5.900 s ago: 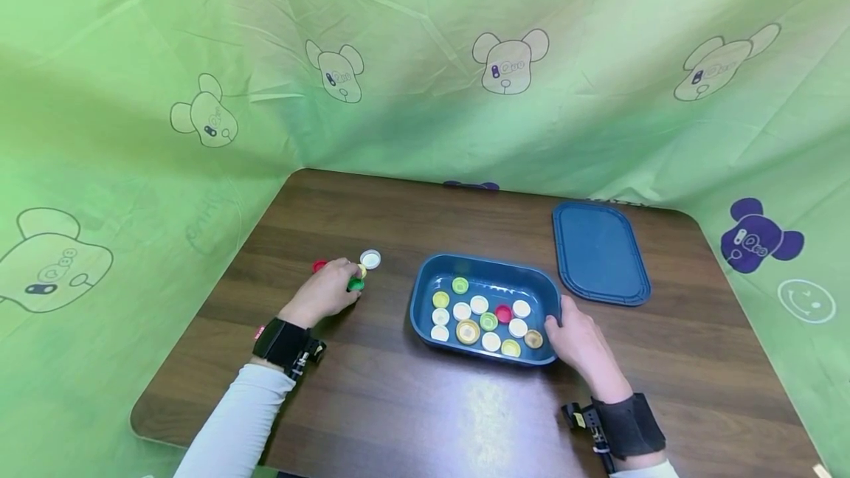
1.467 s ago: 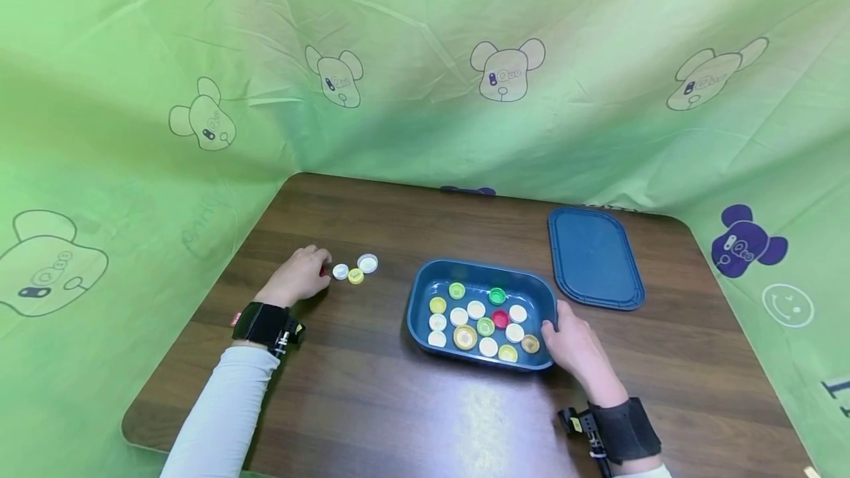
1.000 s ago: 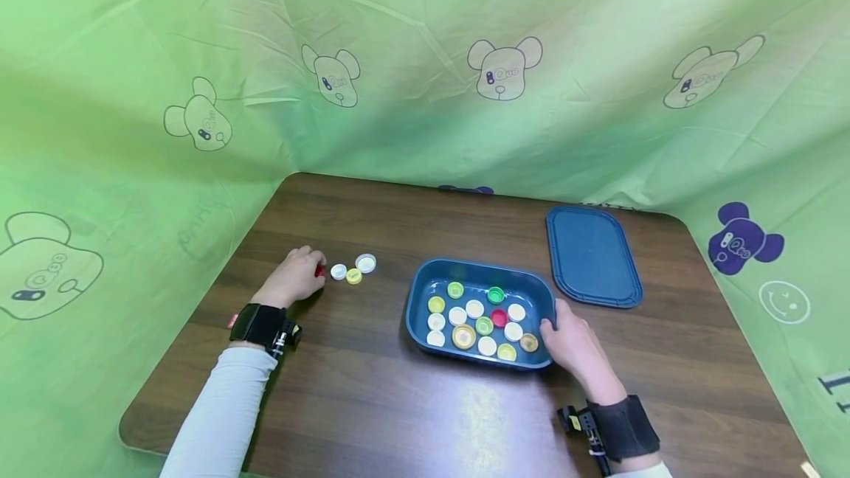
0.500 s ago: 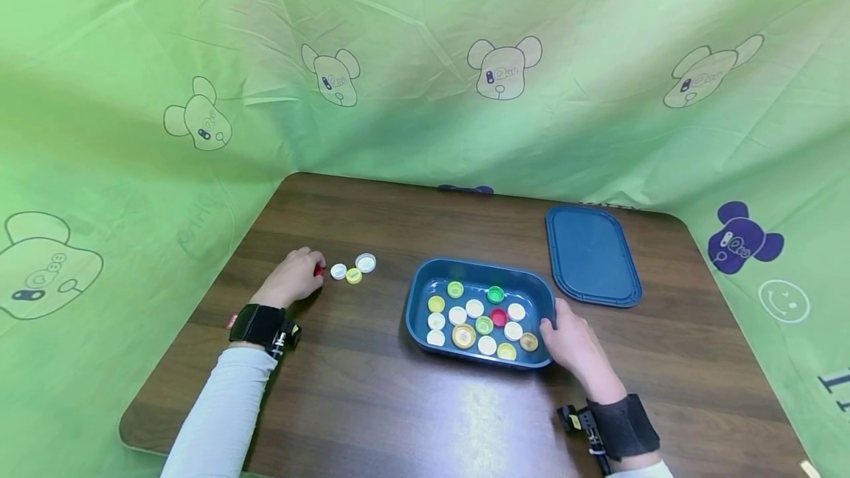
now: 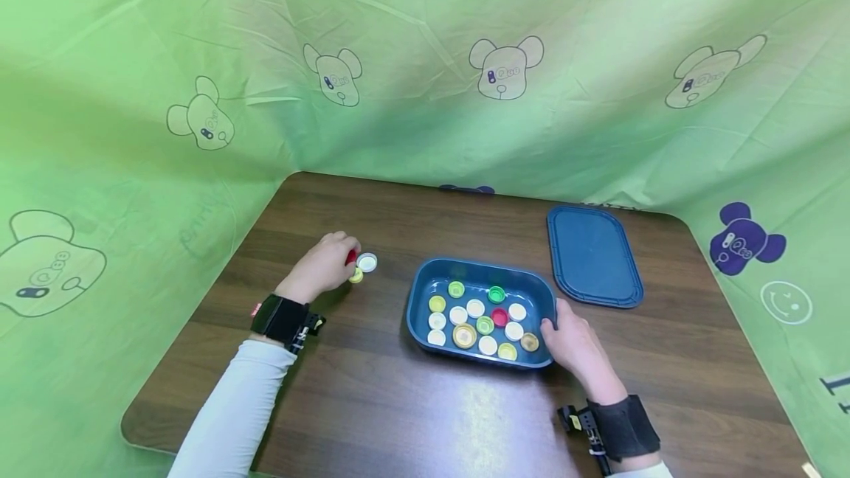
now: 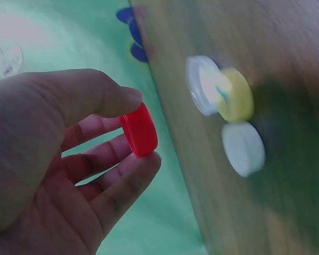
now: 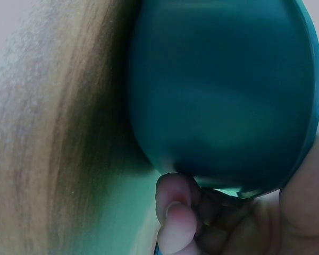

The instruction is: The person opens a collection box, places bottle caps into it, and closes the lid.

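Observation:
Between thumb and fingers my left hand (image 5: 325, 264) pinches a red bottle cap (image 6: 140, 130), lifted off the wood in the left wrist view. Close by on the table are a white cap (image 6: 244, 149), a yellow cap (image 6: 237, 94) and a clear-rimmed white cap (image 6: 201, 85); in the head view the hand hides the first of these. My right hand (image 5: 576, 345) grips the right end of a blue plastic box (image 5: 485, 265), its thumb over the rim. Inside the box lie several white, yellow, green and tan caps, along with one red cap (image 5: 499, 317).
A flat blue lid (image 5: 595, 257) lies on the brown wooden table (image 5: 372, 389), behind and right of the box. Green printed cloth (image 5: 412, 124) hangs along the back and both sides of the table.
A green cap went from my left hand into the box. Afterwards the left hand took hold of the red cap at the left and moved right with it. The right hand kept its grip.

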The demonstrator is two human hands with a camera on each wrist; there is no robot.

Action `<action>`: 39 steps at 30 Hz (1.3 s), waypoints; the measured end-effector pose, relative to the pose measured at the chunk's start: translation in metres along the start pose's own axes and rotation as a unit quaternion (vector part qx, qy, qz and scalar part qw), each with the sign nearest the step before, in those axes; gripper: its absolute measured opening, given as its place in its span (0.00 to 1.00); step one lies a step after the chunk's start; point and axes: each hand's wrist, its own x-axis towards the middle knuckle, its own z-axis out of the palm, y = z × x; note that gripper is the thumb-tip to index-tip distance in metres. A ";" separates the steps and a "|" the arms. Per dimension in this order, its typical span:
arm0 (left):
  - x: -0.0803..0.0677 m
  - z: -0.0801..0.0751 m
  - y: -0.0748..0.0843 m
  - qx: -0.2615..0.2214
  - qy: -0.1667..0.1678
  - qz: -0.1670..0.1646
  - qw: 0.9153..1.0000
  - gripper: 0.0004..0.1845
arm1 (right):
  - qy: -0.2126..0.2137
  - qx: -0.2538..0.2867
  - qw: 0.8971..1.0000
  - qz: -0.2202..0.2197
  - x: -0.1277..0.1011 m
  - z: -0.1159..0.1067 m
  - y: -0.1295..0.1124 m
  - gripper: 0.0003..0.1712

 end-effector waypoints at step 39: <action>0.076 0.027 0.181 0.063 -0.149 0.168 0.972 0.16 | 0.004 0.014 1.000 -0.003 0.000 0.001 0.004 0.33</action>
